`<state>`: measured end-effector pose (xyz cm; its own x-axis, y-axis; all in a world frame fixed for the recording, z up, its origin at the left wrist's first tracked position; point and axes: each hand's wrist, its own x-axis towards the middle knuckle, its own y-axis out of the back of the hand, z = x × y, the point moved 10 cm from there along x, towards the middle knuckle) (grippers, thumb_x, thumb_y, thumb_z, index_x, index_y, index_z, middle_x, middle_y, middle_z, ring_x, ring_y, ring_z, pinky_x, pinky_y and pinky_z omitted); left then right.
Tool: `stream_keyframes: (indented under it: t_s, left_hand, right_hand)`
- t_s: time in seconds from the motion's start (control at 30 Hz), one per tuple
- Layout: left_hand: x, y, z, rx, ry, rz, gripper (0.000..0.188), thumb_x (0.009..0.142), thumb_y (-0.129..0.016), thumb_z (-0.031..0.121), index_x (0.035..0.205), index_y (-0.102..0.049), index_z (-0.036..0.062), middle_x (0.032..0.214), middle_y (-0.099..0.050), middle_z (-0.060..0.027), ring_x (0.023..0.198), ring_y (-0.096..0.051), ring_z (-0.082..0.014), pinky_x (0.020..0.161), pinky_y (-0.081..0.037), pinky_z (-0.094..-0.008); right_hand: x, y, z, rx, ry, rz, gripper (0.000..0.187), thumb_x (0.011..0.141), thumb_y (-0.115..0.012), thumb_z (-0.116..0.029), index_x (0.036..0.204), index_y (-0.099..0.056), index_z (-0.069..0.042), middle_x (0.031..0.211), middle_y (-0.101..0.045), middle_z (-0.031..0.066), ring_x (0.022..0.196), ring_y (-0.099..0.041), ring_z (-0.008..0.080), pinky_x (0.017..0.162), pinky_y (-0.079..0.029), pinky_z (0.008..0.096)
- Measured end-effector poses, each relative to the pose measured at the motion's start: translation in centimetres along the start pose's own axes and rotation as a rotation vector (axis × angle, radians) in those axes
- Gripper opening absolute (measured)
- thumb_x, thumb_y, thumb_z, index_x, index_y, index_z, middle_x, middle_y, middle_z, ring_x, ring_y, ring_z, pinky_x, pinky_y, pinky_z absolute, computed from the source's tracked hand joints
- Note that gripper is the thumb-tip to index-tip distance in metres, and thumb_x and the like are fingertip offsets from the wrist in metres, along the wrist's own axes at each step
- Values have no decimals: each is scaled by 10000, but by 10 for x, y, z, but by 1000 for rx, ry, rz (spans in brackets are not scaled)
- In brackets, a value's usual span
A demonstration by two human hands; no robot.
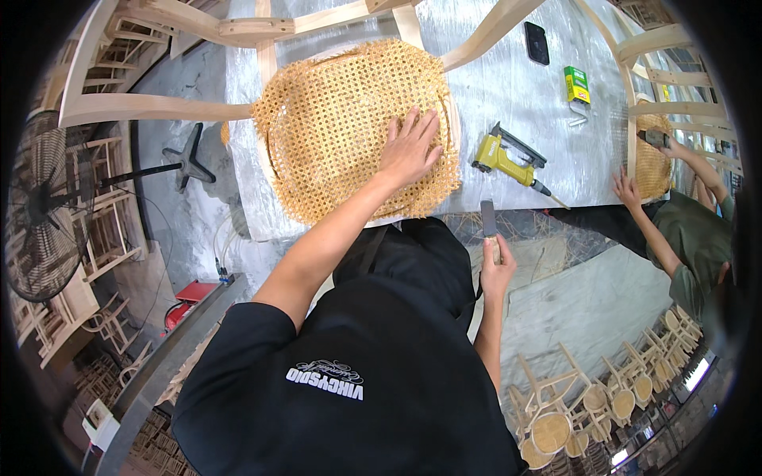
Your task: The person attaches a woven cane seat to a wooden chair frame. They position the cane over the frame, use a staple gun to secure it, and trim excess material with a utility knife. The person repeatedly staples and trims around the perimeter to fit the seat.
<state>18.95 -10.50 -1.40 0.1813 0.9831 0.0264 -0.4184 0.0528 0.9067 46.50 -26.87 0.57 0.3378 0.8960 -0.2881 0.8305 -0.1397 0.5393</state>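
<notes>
A sheet of woven cane webbing (333, 127) with frayed edges covers the seat of a pale wooden chair (167, 108), which lies on the table. My left hand (409, 149) rests flat on the right part of the webbing, fingers spread. Just off the table's near edge, my right hand (498, 268) is closed around the handle of a chisel (488, 217), its flat grey blade pointing away from me. To the right of the seat, a yellow-green staple gun (508, 159) lies on the table with its hose fitting toward the near edge.
A black phone (536, 43) and a green-yellow box (578, 86) lie on the plastic-covered table (484, 87). At right, a co-worker's hands (628, 190) work at another cane seat (652, 165). A black fan (48, 206) stands at left. Several chairs (551, 432) stand at lower right.
</notes>
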Motion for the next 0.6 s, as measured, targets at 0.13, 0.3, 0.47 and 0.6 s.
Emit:
stream_keyframes:
  t_s: [0.13,0.3,0.47,0.6]
  left_hand:
    - [1,2,8,22,-13,64,638,1008,-504,411,1550,-364,105,1636,-315,-40,1522,-234,-301,1187,-194,-590]
    - [2,1,7,19,-29,45,635,1007,-520,401,1547,-367,106,1636,-313,-40,1522,-236,-294,1187,-198,-596]
    - [-1,2,6,26,-30,32,654,1008,-516,403,1557,-341,94,1649,-283,-61,1532,-214,-299,1202,-187,-591]
    - [-9,0,-2,5,37,16,673,1017,-481,420,1570,-303,79,1660,-251,-89,1546,-186,-301,1219,-172,-589]
  right_hand:
    - [3,0,-6,-30,39,2,448,918,-759,-227,1212,-668,99,1060,-739,190,970,-683,208,893,-518,338]
    - [12,-2,-11,-47,64,-6,445,920,-757,-238,1209,-675,90,1033,-746,177,948,-685,196,874,-523,334]
    - [15,-6,-8,10,43,-13,445,922,-754,-233,1209,-671,97,1006,-743,163,915,-678,182,852,-524,323]
    - [16,-7,-12,13,42,-14,446,925,-752,-221,1208,-665,111,993,-739,159,904,-671,172,840,-525,319]
